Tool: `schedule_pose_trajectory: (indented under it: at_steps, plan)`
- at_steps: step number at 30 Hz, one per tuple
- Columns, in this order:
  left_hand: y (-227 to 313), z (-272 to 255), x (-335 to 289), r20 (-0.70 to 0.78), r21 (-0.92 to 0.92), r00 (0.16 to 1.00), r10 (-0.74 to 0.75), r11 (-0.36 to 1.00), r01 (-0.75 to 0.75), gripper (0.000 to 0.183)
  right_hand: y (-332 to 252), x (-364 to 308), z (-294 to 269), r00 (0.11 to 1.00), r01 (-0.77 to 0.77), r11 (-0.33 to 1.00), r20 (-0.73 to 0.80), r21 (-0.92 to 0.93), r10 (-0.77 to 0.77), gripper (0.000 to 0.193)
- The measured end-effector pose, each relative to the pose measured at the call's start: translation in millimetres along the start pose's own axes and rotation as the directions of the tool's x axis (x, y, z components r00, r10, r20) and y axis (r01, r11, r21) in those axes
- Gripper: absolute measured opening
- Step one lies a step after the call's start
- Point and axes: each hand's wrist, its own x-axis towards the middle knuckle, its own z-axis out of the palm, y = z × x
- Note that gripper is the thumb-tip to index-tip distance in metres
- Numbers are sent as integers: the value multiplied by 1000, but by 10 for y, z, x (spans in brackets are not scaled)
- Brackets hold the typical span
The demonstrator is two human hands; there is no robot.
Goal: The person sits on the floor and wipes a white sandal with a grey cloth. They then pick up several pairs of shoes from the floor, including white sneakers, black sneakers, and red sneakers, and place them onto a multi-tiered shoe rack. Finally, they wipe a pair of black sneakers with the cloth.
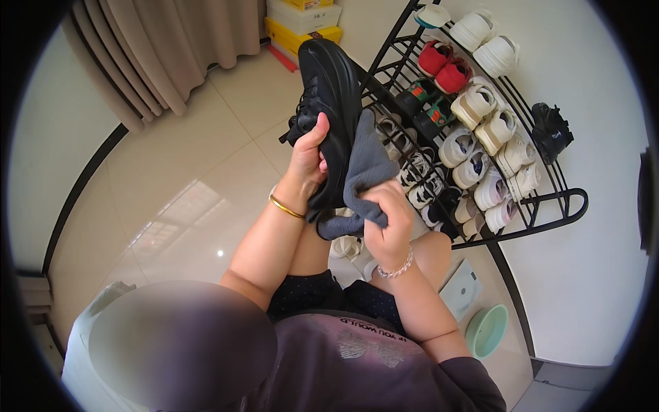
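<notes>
My left hand (pixel 310 159) grips a black lace-up sneaker (pixel 328 89), its thumb over the side near the laces. The shoe is tilted on its side, toe pointing up and away from me, its thick black sole turned to the right. In my right hand (pixel 388 218) is a grey cloth (pixel 371 154), bunched under closed fingers. The cloth lies against the sole side of the shoe, and part of it hangs down below the heel. Some fingers of my left hand are hidden behind the shoe.
At the right, a black metal shoe rack (pixel 549 211) holds several pairs of shoes. A pale green basin (pixel 487 331) and a flat whitish panel (pixel 461 290) rest on the floor by my right arm. White shoes (pixel 346 247) lie below the cloth. Stacked boxes (pixel 302 20) stand beside beige curtains (pixel 165 48).
</notes>
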Motion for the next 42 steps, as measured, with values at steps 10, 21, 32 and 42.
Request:
schedule_pose_trajectory:
  at_steps: [10, 21, 32, 42]
  plan:
    - [-1, 14, 9, 41, -7, 999, -4, 1000, 4, 14, 283, -154, -719, 596, -92, 215, -119, 972, 794, 38]
    - [-40, 119, 5, -29, -18, 1000, -1, 1000, 0, 21, 152, 304, -706, 876, -52, 289, -95, 956, 473, 59]
    - [-59, 96, 119, -326, -40, 945, -35, 999, 24, 35, 119, 201, 121, 991, 100, 842, 133, -530, -34, 41]
    - [166, -453, 359, -201, -235, 953, -225, 956, 176, 34, 500, -715, 236, 993, -100, 983, -82, -154, 88, 32]
